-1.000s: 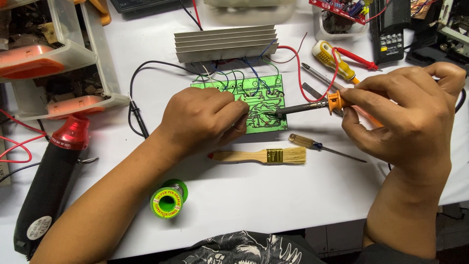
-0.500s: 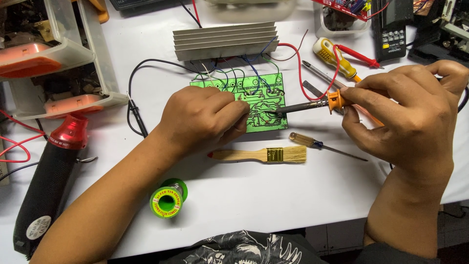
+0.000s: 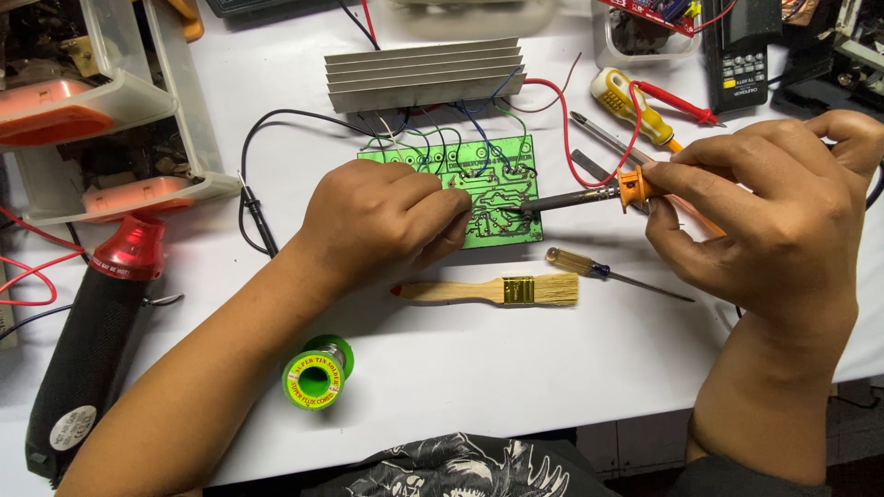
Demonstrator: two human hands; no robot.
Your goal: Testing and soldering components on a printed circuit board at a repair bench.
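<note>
Soldering step, by look of it: green circuit board [image 3: 479, 189] flat on white table [image 3: 552, 368], iron [image 3: 589, 195] tip on it — right hand [image 3: 764, 207] gripping handle. Left hand [image 3: 382, 221] pinched beside joint; contents hidden. Next calls for steady tip. Brush [image 3: 502, 291], solder spool [image 3: 315, 375] nearer.

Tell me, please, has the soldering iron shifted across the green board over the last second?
No. The soldering iron keeps its tip on the same spot of the green circuit board, above the brush.
</note>
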